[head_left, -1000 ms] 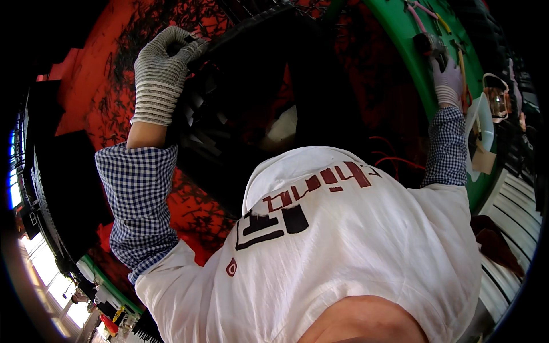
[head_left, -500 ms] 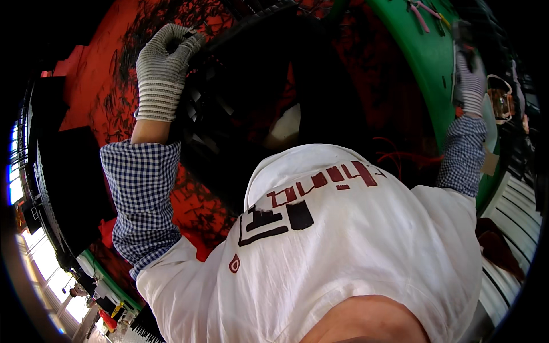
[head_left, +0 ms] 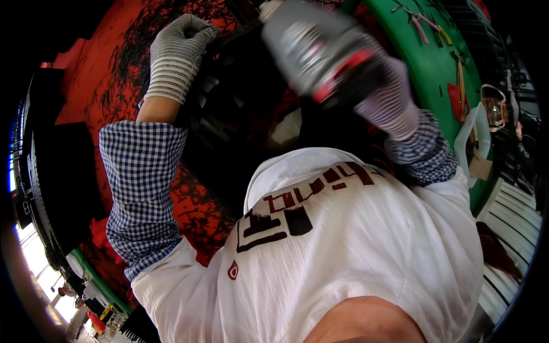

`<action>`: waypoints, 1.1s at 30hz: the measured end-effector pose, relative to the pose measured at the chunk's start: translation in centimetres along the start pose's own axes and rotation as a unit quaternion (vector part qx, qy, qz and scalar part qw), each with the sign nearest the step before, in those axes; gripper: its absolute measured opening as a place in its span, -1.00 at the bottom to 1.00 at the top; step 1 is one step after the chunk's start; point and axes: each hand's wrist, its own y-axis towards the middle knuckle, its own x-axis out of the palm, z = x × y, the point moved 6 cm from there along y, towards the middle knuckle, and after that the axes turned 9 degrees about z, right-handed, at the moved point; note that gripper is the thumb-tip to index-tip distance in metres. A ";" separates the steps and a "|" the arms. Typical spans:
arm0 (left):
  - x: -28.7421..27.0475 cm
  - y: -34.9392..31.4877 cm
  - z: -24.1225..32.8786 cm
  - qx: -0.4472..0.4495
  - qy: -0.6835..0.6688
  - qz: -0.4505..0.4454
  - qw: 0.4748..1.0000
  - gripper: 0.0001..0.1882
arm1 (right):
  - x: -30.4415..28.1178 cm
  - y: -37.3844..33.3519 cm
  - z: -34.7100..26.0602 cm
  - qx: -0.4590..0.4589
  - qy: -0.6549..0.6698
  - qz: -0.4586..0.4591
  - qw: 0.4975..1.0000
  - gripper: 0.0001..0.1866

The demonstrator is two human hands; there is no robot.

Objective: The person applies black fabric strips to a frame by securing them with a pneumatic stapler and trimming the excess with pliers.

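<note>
My right hand (head_left: 394, 100), in a striped knit glove, grips a grey power tool with red trim (head_left: 306, 46). The tool is smeared by motion and hangs over a large dark object (head_left: 246, 63) in the middle. Its exact kind is hard to make out. At the upper left my left hand (head_left: 176, 54), gloved alike, has thumb and fingers pinched together at that dark object's edge. Whatever lies between the fingertips is too small to tell. Checked blue-and-white sleeve covers are on both forearms.
Many thin dark scraps are scattered on the red surface (head_left: 128, 34) at left. Along the right runs a green tabletop (head_left: 426, 63) with pink-handled pliers (head_left: 421, 30), a red-and-wood tool (head_left: 458, 94) and a clear strip (head_left: 470, 137). A slatted light panel (head_left: 509, 211) stands lower right.
My right hand has swung left from the green table's far side to above the dark object, carrying the power tool. My left hand has shifted slightly up and right, still pinched.
</note>
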 end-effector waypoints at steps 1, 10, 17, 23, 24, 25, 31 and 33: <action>-0.1 0.2 0.0 0.019 0.001 0.007 1.000 -0.86 | 1.4 0.1 -1.2 -0.072 -0.057 -0.012 0.996 -0.34; -0.2 0.3 0.3 0.037 0.007 0.022 0.999 -0.82 | 6.2 -2.0 -1.7 -0.236 -0.233 -0.075 0.940 -0.15; 0.0 1.3 -1.4 0.064 -0.037 0.007 0.997 -0.83 | 6.8 -2.7 -1.8 -0.239 -0.289 -0.129 0.918 -0.18; 0.2 1.5 -1.6 0.067 -0.017 0.010 0.998 -0.81 | 7.1 -2.9 -1.4 -0.228 -0.298 -0.137 0.917 -0.21; 0.2 1.6 -1.6 0.066 -0.016 0.009 0.998 -0.81 | 7.1 -2.8 -1.3 -0.230 -0.298 -0.139 0.916 -0.24; 0.1 1.6 -1.4 0.075 0.004 0.014 0.997 -0.80 | 7.0 -2.9 -1.4 -0.233 -0.302 -0.138 0.914 -0.26; 0.4 1.7 -1.5 0.069 0.000 0.010 0.998 -0.78 | 7.0 -3.0 -1.1 -0.254 -0.305 -0.081 0.914 -0.25; 0.4 1.7 -1.6 0.068 -0.016 0.007 0.998 -0.79 | 7.1 -3.1 -1.1 -0.251 -0.310 -0.081 0.913 -0.25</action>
